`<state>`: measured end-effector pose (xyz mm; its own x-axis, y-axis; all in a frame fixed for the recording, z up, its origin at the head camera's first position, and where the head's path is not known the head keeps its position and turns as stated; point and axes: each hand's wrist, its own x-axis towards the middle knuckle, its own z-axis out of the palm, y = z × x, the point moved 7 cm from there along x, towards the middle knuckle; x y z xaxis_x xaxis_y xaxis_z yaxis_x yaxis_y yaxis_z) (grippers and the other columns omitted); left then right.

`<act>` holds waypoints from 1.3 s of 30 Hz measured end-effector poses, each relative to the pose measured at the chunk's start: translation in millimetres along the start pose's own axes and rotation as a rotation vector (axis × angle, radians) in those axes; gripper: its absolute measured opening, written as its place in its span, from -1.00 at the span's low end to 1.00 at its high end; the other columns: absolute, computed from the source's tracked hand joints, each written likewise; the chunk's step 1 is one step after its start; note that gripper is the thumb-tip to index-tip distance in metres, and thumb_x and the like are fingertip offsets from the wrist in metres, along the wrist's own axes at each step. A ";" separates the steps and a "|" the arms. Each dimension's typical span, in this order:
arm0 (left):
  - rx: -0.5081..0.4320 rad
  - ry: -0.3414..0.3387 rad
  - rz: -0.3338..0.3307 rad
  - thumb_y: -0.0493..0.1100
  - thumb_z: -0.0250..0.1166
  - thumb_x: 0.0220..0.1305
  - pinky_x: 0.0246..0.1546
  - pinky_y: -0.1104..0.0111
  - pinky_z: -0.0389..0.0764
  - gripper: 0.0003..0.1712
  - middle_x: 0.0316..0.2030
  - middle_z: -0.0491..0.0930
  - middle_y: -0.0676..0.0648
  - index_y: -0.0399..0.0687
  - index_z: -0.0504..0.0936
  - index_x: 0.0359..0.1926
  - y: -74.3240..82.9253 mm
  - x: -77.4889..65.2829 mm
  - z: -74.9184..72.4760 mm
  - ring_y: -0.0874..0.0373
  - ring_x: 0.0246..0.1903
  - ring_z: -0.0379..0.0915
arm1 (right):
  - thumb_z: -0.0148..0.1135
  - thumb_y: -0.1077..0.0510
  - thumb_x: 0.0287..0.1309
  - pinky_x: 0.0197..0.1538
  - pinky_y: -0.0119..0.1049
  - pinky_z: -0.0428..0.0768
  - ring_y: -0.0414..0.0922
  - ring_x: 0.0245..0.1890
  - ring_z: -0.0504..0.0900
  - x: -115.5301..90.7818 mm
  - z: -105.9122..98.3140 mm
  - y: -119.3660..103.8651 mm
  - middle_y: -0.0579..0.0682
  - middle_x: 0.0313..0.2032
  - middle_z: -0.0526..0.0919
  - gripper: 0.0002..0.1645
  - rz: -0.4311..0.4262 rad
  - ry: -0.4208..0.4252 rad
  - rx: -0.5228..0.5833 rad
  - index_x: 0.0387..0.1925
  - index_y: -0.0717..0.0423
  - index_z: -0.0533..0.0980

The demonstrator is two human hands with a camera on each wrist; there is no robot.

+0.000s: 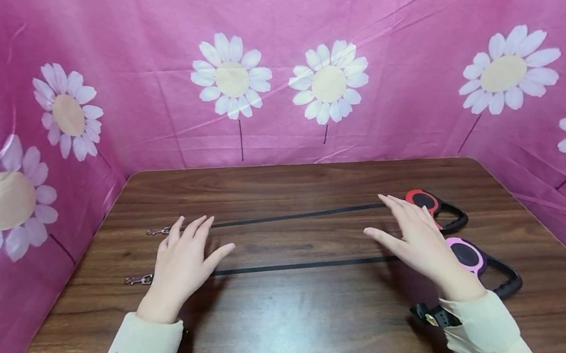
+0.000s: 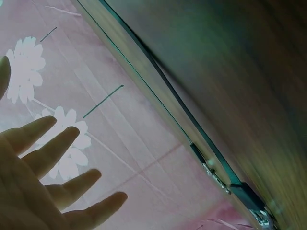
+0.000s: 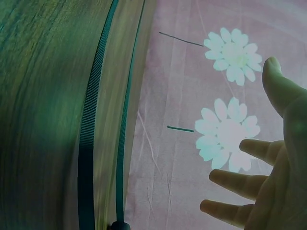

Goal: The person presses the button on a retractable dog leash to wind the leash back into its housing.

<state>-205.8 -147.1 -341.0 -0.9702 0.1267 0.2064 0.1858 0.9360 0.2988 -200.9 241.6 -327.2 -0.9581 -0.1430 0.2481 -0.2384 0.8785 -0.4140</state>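
Observation:
Two retractable dog leashes lie stretched side by side across the wooden table. The far one has a red and black handle (image 1: 422, 201), the near one a pink and black handle (image 1: 466, 255), both at the right. Their black straps (image 1: 303, 265) run left to metal clips (image 1: 138, 280). My left hand (image 1: 180, 262) hovers with spread fingers over the strap ends beside the clips, holding nothing. Fingers apart, my right hand (image 1: 419, 237) is above the straps next to the handles and partly hides them. Both wrist views show the palms bare and the straps (image 3: 86, 143) below.
The brown table (image 1: 283, 182) has its far edge against a pink cloth (image 1: 150, 98) with printed white daisies. This cloth also rises along the left and right sides. A black band (image 1: 434, 316) is at the right wrist, by the sleeve.

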 end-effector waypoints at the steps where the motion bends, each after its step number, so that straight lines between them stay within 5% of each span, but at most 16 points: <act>1: 0.001 -0.001 0.002 0.40 0.19 0.26 0.22 -0.31 0.22 -0.11 0.36 0.39 -0.16 -0.08 0.37 0.39 -0.6 -0.7 -0.4 -0.32 0.42 0.07 | 0.23 -0.33 0.22 0.40 0.38 -0.03 0.27 0.43 0.19 -1.1 -0.9 -0.3 0.26 0.41 0.29 -0.04 -0.004 0.001 0.005 0.47 0.03 0.19; 16: -0.015 -0.151 0.007 0.30 0.24 0.28 0.05 -0.27 0.39 -0.23 0.25 0.52 -0.17 -0.07 0.47 0.33 -6.2 -16.5 5.4 -0.32 0.21 0.36 | 0.20 -0.30 0.26 0.28 0.34 0.17 0.35 0.37 0.24 -15.6 0.3 16.2 0.30 0.35 0.36 -0.11 0.046 -0.041 0.016 0.43 0.09 0.25; 32: -0.070 -0.202 -0.025 0.32 0.24 0.27 -0.04 -0.31 0.46 -0.23 0.28 0.49 -0.15 -0.05 0.46 0.33 -19.0 -14.4 10.1 -0.28 0.24 0.35 | 0.17 -0.31 0.28 0.22 0.39 0.21 0.41 0.34 0.24 -19.9 -2.2 35.6 0.34 0.37 0.32 -0.09 0.098 -0.085 0.004 0.47 0.07 0.20; 39: -0.056 -0.239 -0.016 0.26 0.29 0.25 -0.08 -0.29 0.48 -0.27 0.26 0.50 -0.16 -0.05 0.49 0.30 -24.4 -14.4 11.8 -0.26 0.21 0.39 | 0.18 -0.29 0.29 0.18 0.38 0.24 0.41 0.31 0.27 -24.4 -7.0 41.5 0.35 0.33 0.37 -0.16 0.102 -0.033 -0.016 0.42 0.07 0.28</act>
<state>-198.3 -168.0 -362.2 -0.9811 0.1924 -0.0226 0.1722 0.9195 0.3532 -186.3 284.8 -344.3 -0.9820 -0.0669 0.1766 -0.1369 0.8965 -0.4214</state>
